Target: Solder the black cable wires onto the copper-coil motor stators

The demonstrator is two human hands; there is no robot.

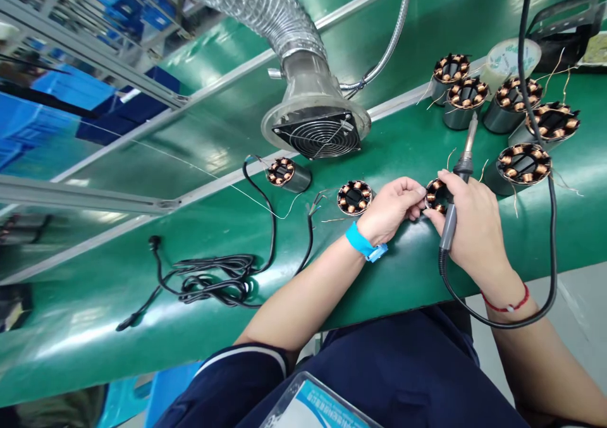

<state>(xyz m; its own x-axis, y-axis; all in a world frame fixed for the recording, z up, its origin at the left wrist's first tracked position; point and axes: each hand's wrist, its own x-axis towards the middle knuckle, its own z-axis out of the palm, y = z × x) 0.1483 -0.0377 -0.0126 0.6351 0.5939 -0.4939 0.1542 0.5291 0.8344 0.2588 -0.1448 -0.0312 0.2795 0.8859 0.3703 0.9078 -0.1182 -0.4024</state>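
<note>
A motor stator with copper windings (432,199) stands on the green bench between my hands, partly covered by them. My left hand (391,207), wearing a blue wrist strap, has its fingertips pinched together at the stator's left rim. What lies between those fingertips is too small to make out. In my right hand (477,226) is a soldering iron (448,229), its tip pointing up and away from me. The thumb and fingers of that hand also reach round the stator's right side. Another stator (355,198) sits just left of my left hand.
More wound stators (524,164) with loose wire ends stand at the right, near a roll of clear tape (515,58). A fume extractor fan (325,135) hangs over the bench. Coiled black cable (213,270) and one stator (287,174) lie left. The iron's cord (552,238) loops beside my right wrist.
</note>
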